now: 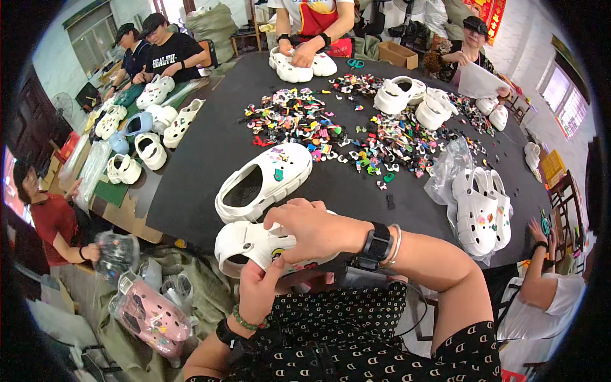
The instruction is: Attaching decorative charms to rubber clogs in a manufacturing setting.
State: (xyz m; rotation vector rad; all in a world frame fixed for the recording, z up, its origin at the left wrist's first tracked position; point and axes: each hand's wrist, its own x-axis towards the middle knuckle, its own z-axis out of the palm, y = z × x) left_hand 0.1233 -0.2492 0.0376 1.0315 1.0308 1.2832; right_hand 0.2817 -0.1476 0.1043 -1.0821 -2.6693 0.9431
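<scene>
Held closest to me, a white clog (254,245) sits at the near edge of the black table (210,153), its long axis running left to right. My left hand (258,293) cups it from below, fingers curled around the underside, while my right hand (312,226) lies over the top, fingertips pressed together on the upper; whether they pinch a charm I cannot tell. A second white clog (264,181) lies just beyond, and farther out spreads a heap of colourful charms (344,130).
</scene>
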